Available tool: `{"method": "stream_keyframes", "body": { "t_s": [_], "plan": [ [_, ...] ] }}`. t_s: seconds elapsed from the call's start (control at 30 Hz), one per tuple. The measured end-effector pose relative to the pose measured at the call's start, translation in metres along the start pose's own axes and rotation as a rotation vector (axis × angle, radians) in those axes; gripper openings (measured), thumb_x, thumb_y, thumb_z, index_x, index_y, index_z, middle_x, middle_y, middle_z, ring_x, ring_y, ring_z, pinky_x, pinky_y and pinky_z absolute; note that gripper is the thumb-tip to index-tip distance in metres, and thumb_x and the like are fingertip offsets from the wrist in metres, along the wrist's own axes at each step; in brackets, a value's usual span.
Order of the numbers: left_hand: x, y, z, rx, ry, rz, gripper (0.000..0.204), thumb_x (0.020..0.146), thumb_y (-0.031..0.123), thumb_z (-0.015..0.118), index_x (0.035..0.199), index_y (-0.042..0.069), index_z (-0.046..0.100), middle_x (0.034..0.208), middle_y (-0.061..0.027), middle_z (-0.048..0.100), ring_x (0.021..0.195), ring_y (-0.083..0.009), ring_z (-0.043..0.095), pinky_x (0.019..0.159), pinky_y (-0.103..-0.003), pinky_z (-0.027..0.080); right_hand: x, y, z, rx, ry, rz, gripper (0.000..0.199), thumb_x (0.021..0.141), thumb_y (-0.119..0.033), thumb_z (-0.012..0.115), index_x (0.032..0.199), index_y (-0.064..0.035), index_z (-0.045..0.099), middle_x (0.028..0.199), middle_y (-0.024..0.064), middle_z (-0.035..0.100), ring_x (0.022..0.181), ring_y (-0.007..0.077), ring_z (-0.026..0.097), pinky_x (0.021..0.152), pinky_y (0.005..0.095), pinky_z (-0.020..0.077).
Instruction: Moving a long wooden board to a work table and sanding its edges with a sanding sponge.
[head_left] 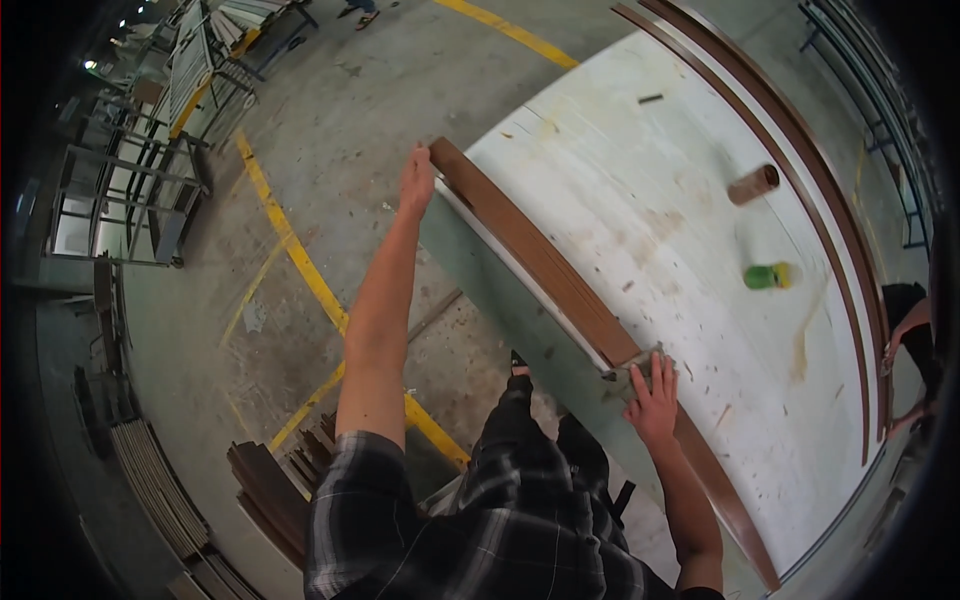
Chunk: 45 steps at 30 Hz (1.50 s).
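A long brown profile strip (545,258) lies slantwise along the near edge of the white-topped table. At its far left end my left hand (417,182) is closed around the tip, with my arm stretched out. My right hand (655,398) rests farther down the strip, fingers extended and apart. Beneath those fingers is a greyish, crumpled piece like a rag (648,358), lying across the strip and partly hidden by the hand. Below my right hand the brown strip continues toward the table's near right corner.
On the white tabletop (610,150) stand a brown cylinder (752,186) and a green-and-yellow container (767,276), among scattered scraps. Two long brown strips (800,160) run along the far edge. Another person's arm (908,330) shows at right. Metal racks (130,195) and stacked profiles (265,490) stand left.
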<state>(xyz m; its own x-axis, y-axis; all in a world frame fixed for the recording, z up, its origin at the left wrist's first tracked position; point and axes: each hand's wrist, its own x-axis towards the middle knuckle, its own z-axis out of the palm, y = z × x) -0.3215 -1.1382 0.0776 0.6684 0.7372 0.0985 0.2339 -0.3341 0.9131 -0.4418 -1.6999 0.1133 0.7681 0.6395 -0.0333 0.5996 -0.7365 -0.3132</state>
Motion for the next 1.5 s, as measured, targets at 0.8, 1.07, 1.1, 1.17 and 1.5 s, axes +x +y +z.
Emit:
{"method": "stream_keyframes", "body": {
  "t_s": [0.8,1.07,1.1,1.17,1.5],
  "plan": [
    [0.049,-0.022,-0.024,-0.521,-0.299,-0.291,0.086,0.083,0.076,0.011,0.147,0.022,-0.009,0.127,-0.0068,0.055,0.125,-0.0256,0.041,0.105,-0.053,0.016,0.36,-0.167,0.072,0.05,0.193,-0.408,0.056,0.073,-0.014,0.066,0.126,-0.0209,0.051,0.139,0.0119,0.041,0.119,0.0371,0.046,0.092,0.0408,0.0464],
    [0.019,-0.004,-0.007,-0.644,-0.169,-0.366,0.078,0.094,0.058,0.025,0.147,0.011,-0.006,0.152,-0.0154,0.01,0.121,-0.0244,0.047,0.111,-0.036,0.015,0.545,-0.197,0.093,0.198,-0.09,-0.278,0.035,0.078,-0.026,0.066,0.109,-0.0099,0.059,0.128,0.0153,0.049,0.105,0.038,0.054,0.085,0.0408,0.0485],
    [0.012,-0.005,-0.011,-0.635,-0.172,-0.363,0.078,0.094,0.058,0.025,0.147,0.011,-0.006,0.152,-0.0154,0.01,0.121,-0.0244,0.047,0.111,-0.036,0.015,0.554,-0.196,0.082,0.259,-0.048,-0.202,0.029,0.079,-0.023,0.064,0.104,-0.0083,0.059,0.117,0.0164,0.053,0.094,0.0351,0.056,0.08,0.0405,0.0485],
    [-0.005,-0.028,-0.038,-0.631,0.133,-0.283,0.072,0.096,0.049,0.032,0.148,0.009,0.002,0.147,-0.018,0.025,0.119,-0.0253,0.048,0.107,-0.036,0.024,0.552,-0.213,0.056,0.427,-0.019,-0.114,0.026,0.082,-0.018,0.061,0.106,-0.008,0.059,0.106,0.0167,0.058,0.086,0.029,0.059,0.076,0.0379,0.0489],
    [-0.175,0.089,0.018,0.29,-0.716,0.751,0.043,0.077,0.019,0.067,0.118,0.008,0.056,0.11,-0.012,0.06,0.105,-0.0292,0.054,0.1,-0.046,0.035,0.179,0.021,-0.026,1.354,-0.222,0.665,0.044,0.096,-0.043,0.044,0.098,-0.003,0.062,0.09,0.0017,0.061,0.083,0.0119,0.053,0.08,0.0297,0.0446]
  ]
}}
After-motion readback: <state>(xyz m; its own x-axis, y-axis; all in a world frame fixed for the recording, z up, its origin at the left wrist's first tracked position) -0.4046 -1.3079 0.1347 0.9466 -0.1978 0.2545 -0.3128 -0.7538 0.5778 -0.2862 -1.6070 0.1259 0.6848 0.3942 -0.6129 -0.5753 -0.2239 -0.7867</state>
